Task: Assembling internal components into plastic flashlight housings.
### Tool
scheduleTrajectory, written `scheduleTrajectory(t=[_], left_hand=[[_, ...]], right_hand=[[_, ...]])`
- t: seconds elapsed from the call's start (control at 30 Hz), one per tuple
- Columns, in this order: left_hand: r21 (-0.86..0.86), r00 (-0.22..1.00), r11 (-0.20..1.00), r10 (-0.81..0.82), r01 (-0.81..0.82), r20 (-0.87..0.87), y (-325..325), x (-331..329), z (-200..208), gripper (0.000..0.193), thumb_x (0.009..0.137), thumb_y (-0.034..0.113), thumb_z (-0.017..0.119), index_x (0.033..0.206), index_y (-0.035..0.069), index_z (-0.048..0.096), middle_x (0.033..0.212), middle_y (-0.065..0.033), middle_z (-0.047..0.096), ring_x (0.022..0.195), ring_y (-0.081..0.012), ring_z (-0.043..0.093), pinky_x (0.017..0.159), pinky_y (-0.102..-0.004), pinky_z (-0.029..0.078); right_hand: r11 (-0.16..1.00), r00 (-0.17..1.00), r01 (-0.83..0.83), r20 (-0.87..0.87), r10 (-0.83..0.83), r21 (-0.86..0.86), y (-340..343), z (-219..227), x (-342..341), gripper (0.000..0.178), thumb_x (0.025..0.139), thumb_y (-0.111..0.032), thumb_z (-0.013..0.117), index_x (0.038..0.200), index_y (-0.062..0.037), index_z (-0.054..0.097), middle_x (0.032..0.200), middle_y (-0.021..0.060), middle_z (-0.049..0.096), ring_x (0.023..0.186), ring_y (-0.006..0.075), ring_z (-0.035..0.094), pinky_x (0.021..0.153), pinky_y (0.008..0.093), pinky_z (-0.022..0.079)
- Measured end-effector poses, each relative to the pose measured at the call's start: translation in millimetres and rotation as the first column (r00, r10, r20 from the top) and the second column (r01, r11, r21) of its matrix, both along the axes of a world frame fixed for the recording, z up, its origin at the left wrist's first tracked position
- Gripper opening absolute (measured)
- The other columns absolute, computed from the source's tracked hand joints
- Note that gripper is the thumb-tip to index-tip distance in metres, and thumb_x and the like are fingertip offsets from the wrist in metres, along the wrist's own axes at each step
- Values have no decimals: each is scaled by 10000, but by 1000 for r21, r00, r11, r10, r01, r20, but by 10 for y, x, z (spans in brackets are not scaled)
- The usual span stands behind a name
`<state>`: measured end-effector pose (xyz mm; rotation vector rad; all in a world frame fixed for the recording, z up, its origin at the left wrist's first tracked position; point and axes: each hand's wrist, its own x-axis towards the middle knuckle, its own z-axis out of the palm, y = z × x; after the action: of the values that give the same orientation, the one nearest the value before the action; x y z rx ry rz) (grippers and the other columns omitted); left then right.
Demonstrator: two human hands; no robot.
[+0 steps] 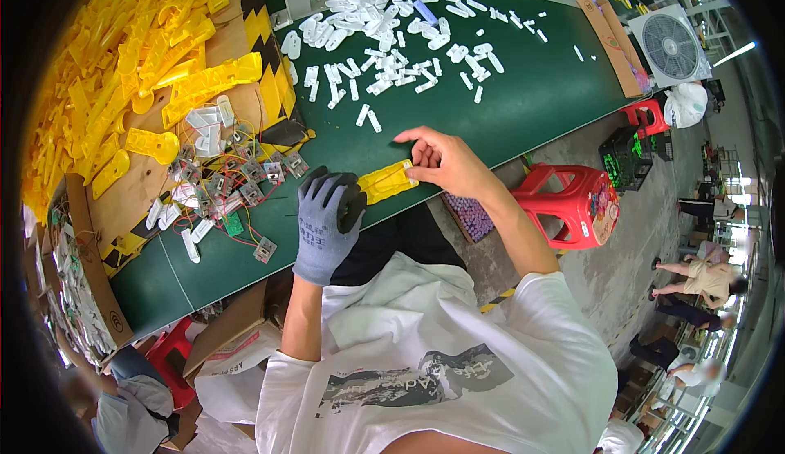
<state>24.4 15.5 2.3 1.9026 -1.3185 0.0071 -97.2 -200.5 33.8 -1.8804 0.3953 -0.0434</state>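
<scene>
A yellow plastic shell, long and narrow, lies level at the near edge of the green table between my hands. My left hand, in a grey-blue glove with dark fingertips, is closed round its left end and hides that part. At the other end, the bare thumb and fingers of my right hand pinch the shell, with the index finger reaching out past it. A small whitish bit shows at those fingertips, too small to name. Left of the glove lie small metal-and-circuit modules with thin red and dark wires.
Yellow shells are heaped on a wooden board with black-and-yellow edging at the left. White plastic pieces lie scattered across the green table. A red stool stands to the right, near a box of purple items. Other people are farther off.
</scene>
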Motion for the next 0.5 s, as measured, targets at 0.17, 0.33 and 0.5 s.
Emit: scheduleTrajectory(t=[0.17,0.33,0.5], left_hand=[[-1,1000,1000,-1,1,-6,5,23,-13,339,674,66,723,981,63,578,1082,-113,599,1031,-335,538,982,-475,381],[-17,999,999,43,-43,-7,20,-33,49,244,698,37,703,920,69,609,1043,-95,637,1000,-331,561,958,-441,396],[-55,1000,998,-9,8,-11,-53,-23,-2,251,696,54,711,915,72,592,1042,-98,621,1010,-327,556,968,-456,396]], right_hand=[[950,943,-290,-204,262,-118,-245,114,254,315,767,-92,738,1065,-46,646,723,17,631,617,84,570,583,261,463],[667,915,400,226,-335,-629,-1382,252,1339,262,840,-282,652,1024,-98,679,892,65,719,789,227,683,699,336,515],[480,963,60,-76,-259,-875,-2280,-203,1769,424,777,-324,707,1147,-125,658,1029,140,694,954,310,660,853,398,510]])
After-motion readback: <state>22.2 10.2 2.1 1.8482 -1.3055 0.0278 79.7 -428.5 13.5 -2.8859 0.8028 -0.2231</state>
